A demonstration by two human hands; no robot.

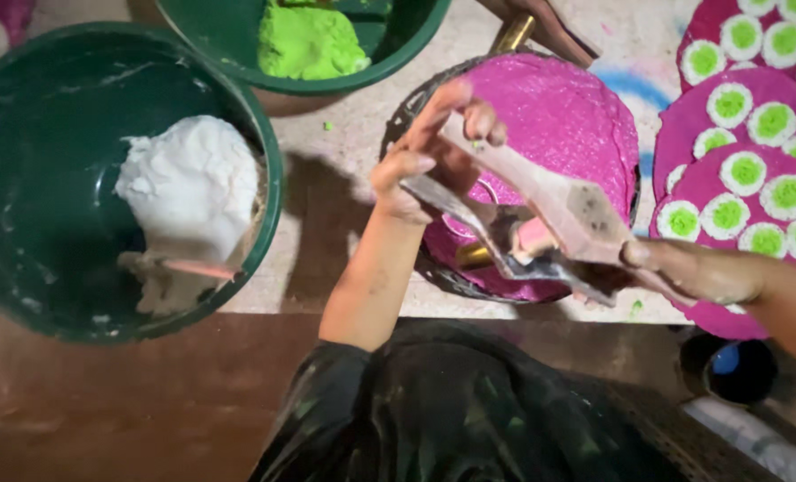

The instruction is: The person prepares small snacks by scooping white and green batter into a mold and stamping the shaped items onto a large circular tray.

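Observation:
My left hand (420, 161) is raised over a round pink glittery disc (563, 107) and pinches the narrow end of a flat wooden paddle (558, 201) smeared with pink paste. A grey metal scraper (496, 234) lies across under the paddle, its blade reaching up to my left thumb. My right hand (701, 270) comes in from the right and closes around the lower ends of the tools, apparently on the scraper's handle. The pink disc rests on a dark round stand (416, 98).
A large green bowl (32, 178) at left holds white paste (192, 192) and a stick (197, 268). Another green bowl (228, 45) at top holds green paste (308, 43). Pink discs with white-and-green dots (746, 170) lie at right. A small dark cup (728, 366) sits lower right.

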